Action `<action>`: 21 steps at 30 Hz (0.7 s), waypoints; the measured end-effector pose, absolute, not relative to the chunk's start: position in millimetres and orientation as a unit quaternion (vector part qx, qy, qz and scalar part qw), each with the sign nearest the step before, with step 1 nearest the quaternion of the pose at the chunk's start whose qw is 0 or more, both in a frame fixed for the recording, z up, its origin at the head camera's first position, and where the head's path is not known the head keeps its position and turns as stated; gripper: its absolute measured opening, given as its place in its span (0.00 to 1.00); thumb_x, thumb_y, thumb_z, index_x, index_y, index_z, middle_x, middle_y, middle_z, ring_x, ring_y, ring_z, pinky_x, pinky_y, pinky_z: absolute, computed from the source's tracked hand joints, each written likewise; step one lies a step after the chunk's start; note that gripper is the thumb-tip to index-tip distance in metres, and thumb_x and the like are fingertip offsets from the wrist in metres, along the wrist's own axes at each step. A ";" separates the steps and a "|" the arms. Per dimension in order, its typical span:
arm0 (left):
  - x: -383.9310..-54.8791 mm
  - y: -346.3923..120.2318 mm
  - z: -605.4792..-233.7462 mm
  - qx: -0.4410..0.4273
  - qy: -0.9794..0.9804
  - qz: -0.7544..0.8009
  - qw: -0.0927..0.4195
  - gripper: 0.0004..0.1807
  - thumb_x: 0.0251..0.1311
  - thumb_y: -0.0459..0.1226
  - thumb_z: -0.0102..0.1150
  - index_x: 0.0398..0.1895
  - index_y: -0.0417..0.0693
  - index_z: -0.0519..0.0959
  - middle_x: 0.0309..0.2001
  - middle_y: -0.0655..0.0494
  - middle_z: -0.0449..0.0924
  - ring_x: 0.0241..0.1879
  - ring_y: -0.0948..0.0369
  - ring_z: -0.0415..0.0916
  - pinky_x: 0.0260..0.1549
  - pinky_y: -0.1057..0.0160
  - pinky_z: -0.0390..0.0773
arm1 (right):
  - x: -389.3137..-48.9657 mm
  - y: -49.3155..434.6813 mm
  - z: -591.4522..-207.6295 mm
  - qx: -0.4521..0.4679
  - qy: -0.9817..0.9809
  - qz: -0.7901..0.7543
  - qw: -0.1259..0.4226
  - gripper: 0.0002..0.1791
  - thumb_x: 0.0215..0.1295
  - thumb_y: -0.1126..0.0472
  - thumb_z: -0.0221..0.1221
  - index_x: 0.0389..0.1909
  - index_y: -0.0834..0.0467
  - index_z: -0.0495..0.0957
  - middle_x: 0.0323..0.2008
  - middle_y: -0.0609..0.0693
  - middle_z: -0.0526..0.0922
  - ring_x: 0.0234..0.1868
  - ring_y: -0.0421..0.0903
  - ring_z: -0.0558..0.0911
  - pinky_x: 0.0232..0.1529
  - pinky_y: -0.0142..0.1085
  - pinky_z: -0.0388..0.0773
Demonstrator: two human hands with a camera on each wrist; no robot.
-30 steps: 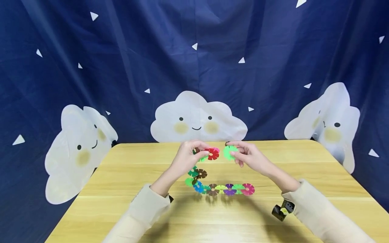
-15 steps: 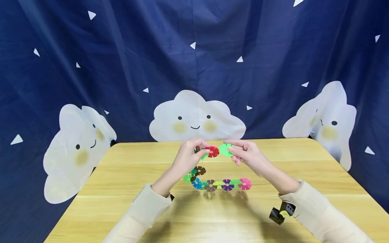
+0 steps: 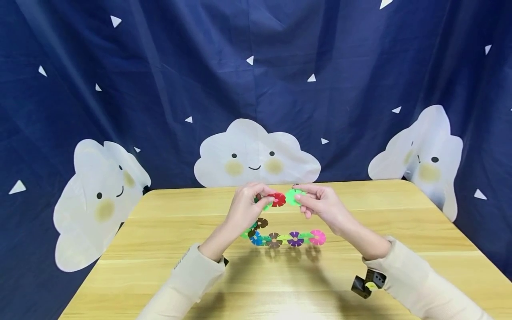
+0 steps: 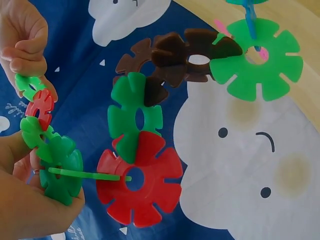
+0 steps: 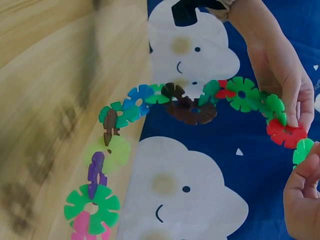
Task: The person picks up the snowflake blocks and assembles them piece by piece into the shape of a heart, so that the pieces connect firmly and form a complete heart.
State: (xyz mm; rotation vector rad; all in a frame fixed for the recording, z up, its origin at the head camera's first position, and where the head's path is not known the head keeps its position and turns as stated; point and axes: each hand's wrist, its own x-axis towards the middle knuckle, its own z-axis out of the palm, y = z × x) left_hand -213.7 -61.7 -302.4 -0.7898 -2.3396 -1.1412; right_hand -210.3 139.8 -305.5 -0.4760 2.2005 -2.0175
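My left hand [image 3: 247,204] pinches a linked chain of slotted plastic flower discs near a red disc [image 3: 278,199] at its upper end. Between the thumb and fingers of my right hand [image 3: 322,204] is a light green disc [image 3: 293,197], right beside the red one. In the left wrist view the light green disc [image 4: 30,86] meets the red disc [image 4: 40,107]; whether their slots interlock I cannot tell. The chain hangs below my left hand and bends rightward through brown [image 3: 274,240] and purple [image 3: 295,239] discs to a pink disc [image 3: 318,237]. My fingers hide some discs.
A light wooden table [image 3: 180,226] lies beneath the hands, with shadows of the chain on it. Behind its far edge hangs a dark blue curtain [image 3: 168,89] printed with smiling clouds [image 3: 256,155]. A small black camera [image 3: 362,286] hangs at the right sleeve.
My right hand has moved left with the light green disc, narrowing the gap to the red disc. The hanging chain has shifted slightly left and up in view. My left hand keeps its hold.
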 end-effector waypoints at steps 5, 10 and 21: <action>-212.1 -61.1 -303.3 -0.307 -0.832 -0.392 0.244 0.05 0.47 0.28 0.65 0.30 0.42 0.83 0.26 0.54 0.82 0.26 0.62 0.71 0.28 0.68 0.70 | -210.2 141.2 -302.6 -0.156 0.740 -0.652 0.057 0.23 0.63 0.66 0.54 0.55 0.76 0.66 0.20 0.42 0.77 0.17 0.34 0.72 0.22 0.25 0.73; -209.4 -60.7 -304.2 -0.321 -0.825 -0.372 0.278 0.05 0.46 0.28 0.66 0.29 0.43 0.83 0.26 0.55 0.82 0.26 0.61 0.70 0.27 0.68 0.67 | -208.1 142.3 -300.0 -0.151 0.748 -0.643 0.059 0.23 0.62 0.65 0.54 0.55 0.75 0.67 0.18 0.43 0.75 0.17 0.35 0.72 0.23 0.26 0.74; -207.9 -61.4 -302.7 -0.316 -0.827 -0.366 0.286 0.05 0.46 0.28 0.66 0.29 0.42 0.84 0.25 0.56 0.82 0.25 0.62 0.67 0.24 0.69 0.65 | -204.3 140.3 -300.3 -0.135 0.720 -0.677 0.068 0.23 0.63 0.67 0.53 0.56 0.76 0.65 0.15 0.40 0.76 0.15 0.32 0.71 0.22 0.24 0.72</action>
